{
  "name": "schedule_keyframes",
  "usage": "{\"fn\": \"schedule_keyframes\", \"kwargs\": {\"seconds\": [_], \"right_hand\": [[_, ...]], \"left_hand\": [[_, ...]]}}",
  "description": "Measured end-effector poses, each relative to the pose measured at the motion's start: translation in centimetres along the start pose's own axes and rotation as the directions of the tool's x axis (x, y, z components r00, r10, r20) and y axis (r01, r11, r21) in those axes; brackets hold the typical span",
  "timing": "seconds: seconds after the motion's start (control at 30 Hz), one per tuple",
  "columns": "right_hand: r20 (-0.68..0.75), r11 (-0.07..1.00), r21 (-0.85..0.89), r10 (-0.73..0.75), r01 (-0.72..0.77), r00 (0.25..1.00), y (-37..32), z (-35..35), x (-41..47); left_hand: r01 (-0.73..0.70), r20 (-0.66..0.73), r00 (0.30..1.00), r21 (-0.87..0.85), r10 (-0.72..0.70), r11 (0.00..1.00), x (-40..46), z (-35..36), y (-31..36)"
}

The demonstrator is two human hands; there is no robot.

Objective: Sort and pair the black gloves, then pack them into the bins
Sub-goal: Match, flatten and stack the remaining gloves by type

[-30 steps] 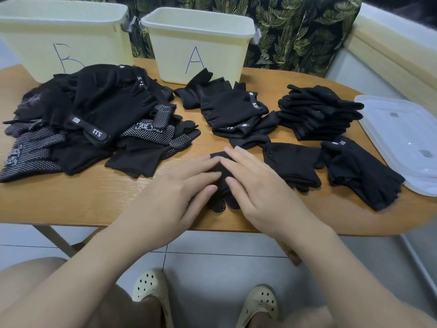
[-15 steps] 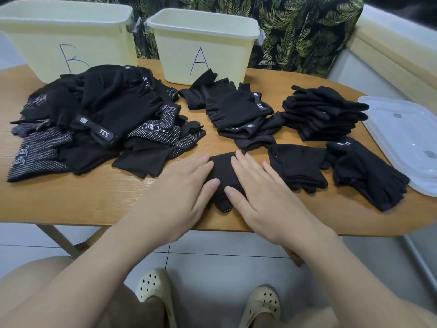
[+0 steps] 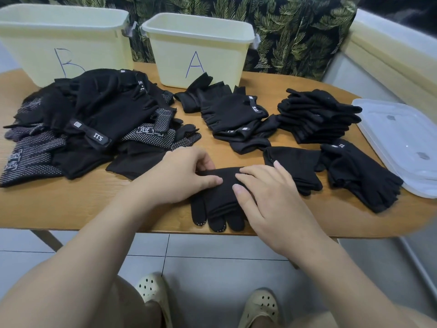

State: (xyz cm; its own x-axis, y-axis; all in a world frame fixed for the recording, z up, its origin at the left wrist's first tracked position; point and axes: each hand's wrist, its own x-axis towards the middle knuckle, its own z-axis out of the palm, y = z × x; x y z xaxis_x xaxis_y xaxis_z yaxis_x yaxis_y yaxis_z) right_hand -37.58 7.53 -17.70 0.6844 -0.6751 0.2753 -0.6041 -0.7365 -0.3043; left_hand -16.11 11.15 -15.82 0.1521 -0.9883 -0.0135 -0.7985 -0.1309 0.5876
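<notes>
Black glove pair (image 3: 217, 200) lies flat at the near edge of the wooden table (image 3: 71, 204), fingertips toward the person, cuff end pointing toward bin A (image 3: 198, 48); both hands sit on it. Left hand (image 3: 179, 176): fingers curled over the cuff edge, thumb pressed on top, pinching the fabric. Right hand (image 3: 267, 195): fingers nearly straight, laid flat across the glove's middle, pressing, not gripping. Relative to bin A: loose unsorted heap of gloves (image 3: 89, 129) to its near left, in front of bin B (image 3: 63, 41); small fingerless stack (image 3: 234, 114) directly before it; neat folded stack (image 3: 316, 114) to its near right.
</notes>
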Motion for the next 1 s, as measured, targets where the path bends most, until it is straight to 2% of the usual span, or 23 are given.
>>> {"fn": "schedule_keyframes", "kwargs": {"seconds": [0.17,0.3,0.37,0.47,0.53,0.6,0.67,0.77,0.87,1.0], "right_hand": [[-0.082,0.989,0.142,0.047,-0.035,0.996,0.3,-0.3,0.3],[-0.028,0.908,0.392,0.173,-0.148,0.985,0.5,-1.1,0.3],[0.028,0.794,0.568,0.246,-0.218,0.969,0.5,-1.8,0.2],[0.065,0.571,0.782,0.323,-0.249,0.944,1.0,-2.9,-0.1],[0.109,0.411,0.871,0.372,-0.269,0.922,1.6,-3.3,-0.2],[0.134,0.314,0.908,0.413,-0.279,0.901,2.3,-3.5,-0.2],[0.12,0.298,0.913,0.459,-0.279,0.881,3.2,-3.7,-0.2],[0.053,0.328,0.905,0.546,-0.271,0.836,5.1,-4.4,-0.2],[0.018,0.344,0.895,0.61,-0.284,0.793,6.9,-5.1,0.1],[-0.012,0.408,0.853,0.64,-0.327,0.768,8.1,-5.2,0.9]], "left_hand": [[-0.025,0.036,0.999,-0.108,0.029,0.994,0.1,-0.4,0.2],[-0.053,0.11,0.988,-0.411,0.107,0.91,-0.4,-1.1,1.1],[-0.049,0.103,0.987,-0.545,0.124,0.837,-0.5,-1.3,2.0],[-0.054,0.033,0.994,-0.673,0.103,0.737,-0.3,-1.1,3.7],[-0.054,-0.017,0.998,-0.716,0.061,0.696,0.2,-0.4,4.6],[-0.041,-0.037,0.999,-0.751,0.02,0.659,0.8,0.5,5.5],[0.0,-0.011,1.0,-0.784,-0.014,0.621,1.4,1.4,6.1],[0.064,0.033,0.998,-0.778,-0.062,0.625,2.2,2.6,6.8],[0.101,0.027,0.991,-0.803,-0.133,0.588,3.0,3.6,7.5],[0.11,-0.001,0.983,-0.8,-0.185,0.589,4.3,4.7,8.4]]}}
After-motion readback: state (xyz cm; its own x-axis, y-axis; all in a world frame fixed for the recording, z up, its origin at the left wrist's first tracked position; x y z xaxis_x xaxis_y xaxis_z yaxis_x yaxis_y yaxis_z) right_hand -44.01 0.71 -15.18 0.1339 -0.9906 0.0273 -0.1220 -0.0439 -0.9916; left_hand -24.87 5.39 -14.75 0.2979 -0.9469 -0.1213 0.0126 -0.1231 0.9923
